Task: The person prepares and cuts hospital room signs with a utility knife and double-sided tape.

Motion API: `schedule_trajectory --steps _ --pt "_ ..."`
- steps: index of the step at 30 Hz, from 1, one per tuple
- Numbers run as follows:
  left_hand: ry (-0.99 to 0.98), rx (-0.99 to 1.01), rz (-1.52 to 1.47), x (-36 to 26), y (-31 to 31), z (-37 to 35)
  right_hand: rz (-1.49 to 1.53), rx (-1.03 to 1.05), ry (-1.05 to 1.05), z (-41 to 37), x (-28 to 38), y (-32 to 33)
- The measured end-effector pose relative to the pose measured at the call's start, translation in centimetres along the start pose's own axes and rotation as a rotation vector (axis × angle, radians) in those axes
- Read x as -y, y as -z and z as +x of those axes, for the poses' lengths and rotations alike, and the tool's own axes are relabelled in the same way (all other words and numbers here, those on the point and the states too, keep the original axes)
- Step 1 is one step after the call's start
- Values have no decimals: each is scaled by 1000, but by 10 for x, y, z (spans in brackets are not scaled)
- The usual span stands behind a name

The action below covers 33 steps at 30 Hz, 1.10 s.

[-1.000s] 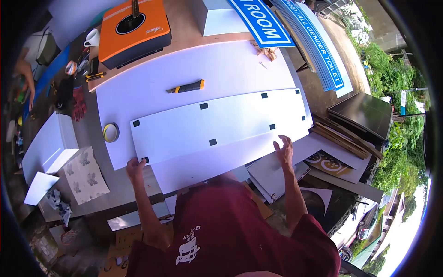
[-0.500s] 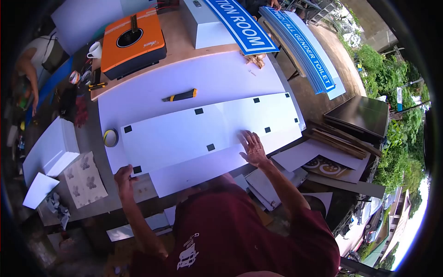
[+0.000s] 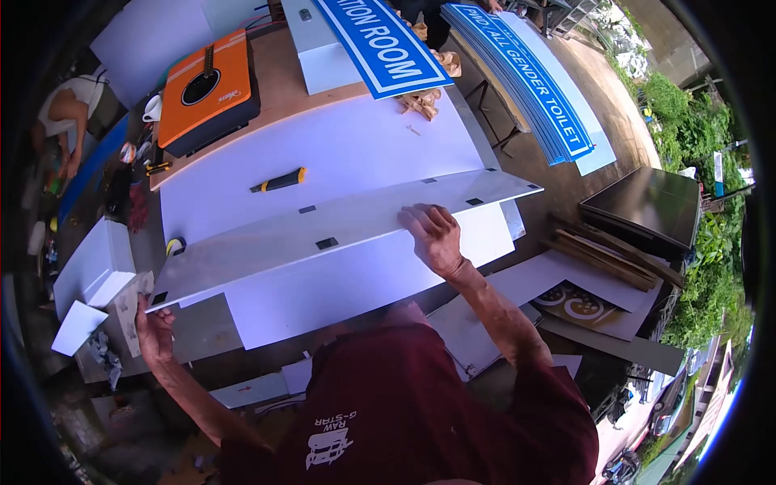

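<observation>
A long white sign panel [image 3: 364, 218] with several small black squares of tape on its face is tilted over the table, its near edge raised. My left hand [image 3: 155, 327] is closed on its near left corner. Over the near edge, right of the middle, my right hand [image 3: 435, 238] is curled and closed on the panel. Beneath lies a larger white sheet [image 3: 331, 299]. A black and yellow utility knife [image 3: 280, 180] rests on that sheet beyond the panel. Partly hidden behind the panel's left end is a tape roll [image 3: 175, 245].
An orange box-like device [image 3: 206, 90], a white mug [image 3: 153, 108] and a blue sign [image 3: 388, 50] occupy the far side. Stacked blue signs [image 3: 525, 85] stand far right, near wooden strips [image 3: 602, 260]. White blocks [image 3: 97, 263] sit left. Another person [image 3: 73, 113] bends at far left.
The panel has gone from lying flat to tilted, near edge up, and shifted left. My left hand moved left with its corner; my right hand went from spread on the panel to gripping its edge.
</observation>
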<state>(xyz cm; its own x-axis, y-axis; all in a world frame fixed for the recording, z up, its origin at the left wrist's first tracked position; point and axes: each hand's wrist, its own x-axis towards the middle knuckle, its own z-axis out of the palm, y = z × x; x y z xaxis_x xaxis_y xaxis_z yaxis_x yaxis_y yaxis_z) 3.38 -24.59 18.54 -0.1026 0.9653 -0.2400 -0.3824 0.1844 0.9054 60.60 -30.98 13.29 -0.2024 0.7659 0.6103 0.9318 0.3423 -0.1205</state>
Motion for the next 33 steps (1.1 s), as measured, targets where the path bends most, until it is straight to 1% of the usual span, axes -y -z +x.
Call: schedule_trajectory --steps 2,3,5,7,9,10,11,12,14,16,18,20,22,24,25,26,28,29,30,32,33 --pt "-88 45 -204 15 -14 -7 32 61 -45 29 -20 24" --pt "-61 262 -296 37 0 -3 61 97 -47 38 -28 34" --pt "-12 308 -248 101 -10 -12 95 168 -22 57 -48 60" --pt "171 467 -81 153 -66 -29 112 224 -38 74 -58 99" --pt "363 537 6 195 -139 -45 114 246 -88 88 -65 139" --pt "407 556 125 212 -178 -53 119 235 -122 94 -69 157" --pt "444 643 130 228 -211 -57 166 258 -133 98 -73 177" --pt "420 716 147 235 -244 -62 194 281 -228 102 -72 199" --pt "381 847 97 243 -305 -68 162 267 -283 106 -77 239" --pt "357 1017 112 245 -355 -71 204 309 -444 109 -87 281" --pt "365 1172 180 243 -392 -75 397 218 -634 101 -112 318" --pt "316 1268 218 262 -408 -77 397 209 -750 97 -145 361" --pt "246 1274 321 281 -412 -79 301 126 -711 83 -186 396" --pt "449 1164 294 294 -411 -78 229 65 -766 67 -230 425" --pt "443 1118 338 299 -410 -76 306 41 -812 54 -263 439" --pt "462 1015 297 302 -413 -68 381 18 -858 43 -295 449" --pt "505 811 212 303 -420 -52 370 -151 -879 27 -340 444" --pt "434 713 170 299 -428 -39 373 -159 -917 23 -365 441" --pt "397 606 166 290 -444 -21 342 -84 -951 21 -385 438" --pt "263 474 -118 293 -461 27 277 -102 -1064 26 -404 415" --pt "199 354 -181 284 -474 48 392 -88 -1010 -2 -474 414"
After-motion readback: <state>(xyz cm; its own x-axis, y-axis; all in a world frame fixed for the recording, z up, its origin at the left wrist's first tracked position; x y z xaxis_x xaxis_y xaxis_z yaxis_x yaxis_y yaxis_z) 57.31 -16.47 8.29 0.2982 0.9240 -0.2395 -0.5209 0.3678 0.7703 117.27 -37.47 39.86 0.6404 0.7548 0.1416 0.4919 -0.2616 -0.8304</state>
